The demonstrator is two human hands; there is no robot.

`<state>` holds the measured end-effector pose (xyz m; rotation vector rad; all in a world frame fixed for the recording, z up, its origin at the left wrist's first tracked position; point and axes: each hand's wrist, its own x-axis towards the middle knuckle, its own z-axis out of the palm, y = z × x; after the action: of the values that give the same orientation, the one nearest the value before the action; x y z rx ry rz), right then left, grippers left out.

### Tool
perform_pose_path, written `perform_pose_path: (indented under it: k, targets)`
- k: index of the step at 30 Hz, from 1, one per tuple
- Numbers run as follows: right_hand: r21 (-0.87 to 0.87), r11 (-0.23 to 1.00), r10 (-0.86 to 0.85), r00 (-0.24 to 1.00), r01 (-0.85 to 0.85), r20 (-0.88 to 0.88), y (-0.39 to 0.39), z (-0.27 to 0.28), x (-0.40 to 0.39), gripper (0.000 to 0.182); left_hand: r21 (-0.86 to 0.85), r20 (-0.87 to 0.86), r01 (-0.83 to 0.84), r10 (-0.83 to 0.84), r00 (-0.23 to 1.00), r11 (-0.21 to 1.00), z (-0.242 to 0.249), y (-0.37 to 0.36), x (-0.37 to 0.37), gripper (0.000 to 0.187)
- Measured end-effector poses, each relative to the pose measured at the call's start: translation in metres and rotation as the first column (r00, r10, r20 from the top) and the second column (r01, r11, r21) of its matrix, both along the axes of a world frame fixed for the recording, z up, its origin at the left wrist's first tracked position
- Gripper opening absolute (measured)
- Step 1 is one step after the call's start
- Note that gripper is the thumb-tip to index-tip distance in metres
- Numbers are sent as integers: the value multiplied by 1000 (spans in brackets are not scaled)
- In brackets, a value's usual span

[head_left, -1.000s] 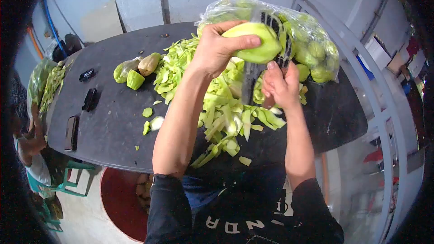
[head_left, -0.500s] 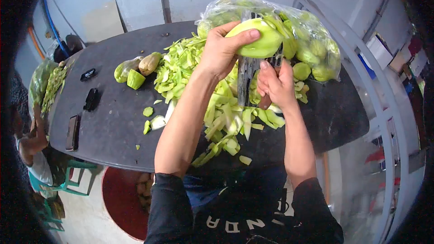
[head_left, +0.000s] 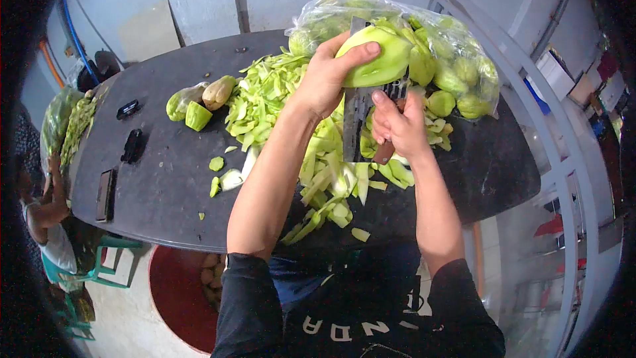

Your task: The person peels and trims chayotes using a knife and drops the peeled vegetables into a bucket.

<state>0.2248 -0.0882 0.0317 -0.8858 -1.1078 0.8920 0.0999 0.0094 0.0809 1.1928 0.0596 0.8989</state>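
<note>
My left hand [head_left: 331, 74] is closed around a pale green chayote [head_left: 383, 61], mostly peeled, with the thumb on top of it. A strip of peel hangs at its right side. In my right hand [head_left: 401, 124] is a wide-bladed knife [head_left: 353, 136], gripped by its brown wooden handle. Its dark, stained blade passes under the chayote, and the tip shows behind the fruit. Whether the edge touches the flesh is hidden. Below both hands, a heap of green peelings [head_left: 324, 172] spreads over the dark table [head_left: 179, 192].
Behind the hands lies a clear plastic bag [head_left: 464, 69] full of chayotes. Several chayotes [head_left: 197, 116] sit left of the peelings. Dark small objects [head_left: 106, 195] line the table's left side. A red tub [head_left: 175, 298] stands below; another person [head_left: 50, 215] sits far left.
The knife blade has turned so its broad face shows more, and it has shifted slightly left. The chayote has moved a little down, still in my left hand.
</note>
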Motion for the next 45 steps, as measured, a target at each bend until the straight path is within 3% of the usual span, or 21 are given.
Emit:
perform_pose_path:
  k: [11, 13, 15, 18, 34, 39, 41, 43, 45]
  targets:
    - [-20, 999, 49, 998, -49, -40, 9, -10, 3, 28, -169, 0, 24, -24, 1000, 985, -15, 7, 6, 54]
    - [-147, 986, 66, 997, -72, -45, 5, -5, 8, 26, -210, -20, 71, -77, 997, 975, -16, 18, 3, 53]
    - [-161, 981, 113, 993, -108, 22, 4, -6, 13, 22, -229, -4, 79, -82, 997, 970, -19, 24, 7, 54]
    - [-218, 965, 154, 988, -147, 16, 4, -7, 11, 21, -218, -67, -101, 89, 994, 971, -20, 17, 10, 49]
    - [-263, 952, 137, 987, -155, -85, 13, -14, 5, 20, -307, -63, -128, 114, 991, 943, -34, 29, 21, 48]
    - [-314, 934, 156, 986, -169, -66, 14, -19, 10, 19, -287, -249, -177, 105, 963, 941, -38, 25, 22, 48]
    - [-299, 933, 174, 979, -199, -108, 16, -20, 11, 18, -288, -227, -162, 97, 969, 944, -38, 25, 22, 50]
    - [-306, 929, 171, 976, -206, -137, 18, -20, 12, 18, -424, -91, -43, 5, 996, 905, -38, 26, 20, 52]
    - [-318, 924, 167, 972, -213, -168, 18, -20, 14, 17, -448, -101, -90, 50, 994, 889, -41, 29, 21, 57]
